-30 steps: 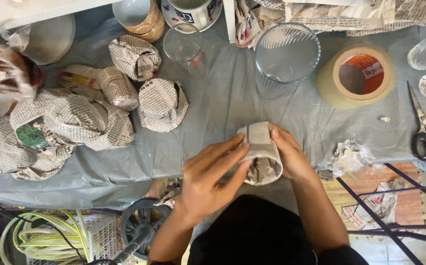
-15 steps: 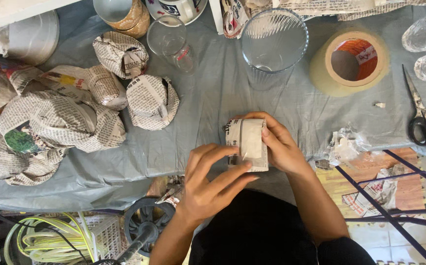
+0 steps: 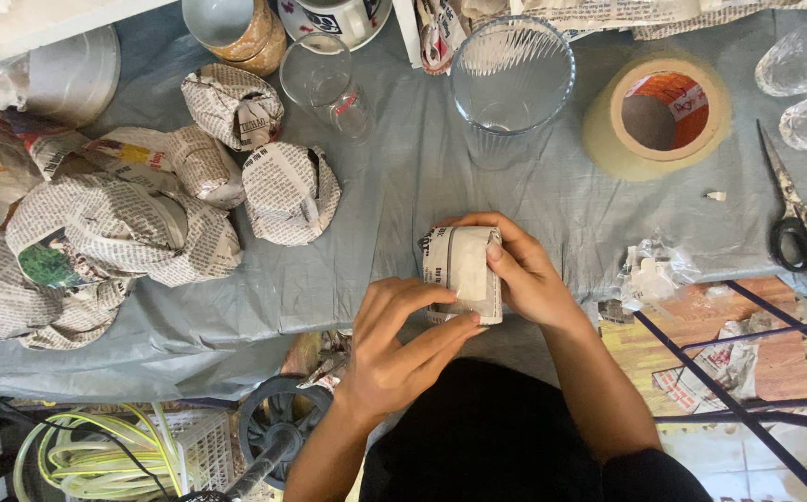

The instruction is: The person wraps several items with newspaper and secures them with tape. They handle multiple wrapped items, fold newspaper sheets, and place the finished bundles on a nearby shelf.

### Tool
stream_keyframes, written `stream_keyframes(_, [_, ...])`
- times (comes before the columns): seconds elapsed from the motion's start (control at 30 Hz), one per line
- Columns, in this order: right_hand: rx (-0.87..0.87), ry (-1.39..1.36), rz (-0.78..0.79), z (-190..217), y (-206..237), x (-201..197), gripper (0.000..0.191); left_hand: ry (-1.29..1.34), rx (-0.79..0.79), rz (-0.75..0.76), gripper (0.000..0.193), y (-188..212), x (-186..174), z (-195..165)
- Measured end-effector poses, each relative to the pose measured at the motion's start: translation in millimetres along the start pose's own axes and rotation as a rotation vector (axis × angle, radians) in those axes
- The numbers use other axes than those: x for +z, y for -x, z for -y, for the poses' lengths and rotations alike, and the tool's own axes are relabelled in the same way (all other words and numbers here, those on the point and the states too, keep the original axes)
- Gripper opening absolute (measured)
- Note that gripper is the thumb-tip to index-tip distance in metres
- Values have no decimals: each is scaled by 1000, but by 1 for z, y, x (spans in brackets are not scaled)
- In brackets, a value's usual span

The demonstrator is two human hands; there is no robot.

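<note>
The small newspaper-wrapped bundle (image 3: 462, 271) is sitting near the front edge of the grey-blue cloth-covered table (image 3: 403, 186), held up between both hands. It is probably a drinking glass under the paper, though the wrapping is hiding it, so I am judging it light, rigid inside and breakable, with a soft, crinkly skin that is likely giving a fair grip. The right hand (image 3: 524, 274) is cupping its far side, thumb pressing across the top of a pale strip, perhaps tape. The left hand (image 3: 394, 349) is closing on the near lower edge, fingers (image 3: 441, 330) flat along the paper. Taking it round the middle with spread fingers seems safest, not by the loose folds. Further out, wrapped bundles (image 3: 287, 191) are lying to the left, a clear ribbed glass (image 3: 512, 74) and a tape roll (image 3: 656, 113) are standing beyond, and scissors (image 3: 799, 214) are resting far right.
</note>
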State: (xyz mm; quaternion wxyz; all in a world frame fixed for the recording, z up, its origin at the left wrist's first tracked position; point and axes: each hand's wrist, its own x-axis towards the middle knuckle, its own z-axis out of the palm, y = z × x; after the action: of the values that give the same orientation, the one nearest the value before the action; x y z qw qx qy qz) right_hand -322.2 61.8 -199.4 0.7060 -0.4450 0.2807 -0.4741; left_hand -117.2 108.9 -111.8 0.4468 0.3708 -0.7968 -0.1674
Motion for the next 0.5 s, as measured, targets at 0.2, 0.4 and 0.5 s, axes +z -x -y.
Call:
stream_keyframes(0.2, [16,4,-10,-2,1,-2,44,12,15,11,29,0,-4,0])
stream_keyframes(0.4, [113,-134,-59,-3,0,-3,43,-2,-16,7,29,-8,-4,0])
stream_keyframes(0.5, [198,-219,-73,5,-4,-3,46,-44,25,47,31,-16,-5,4])
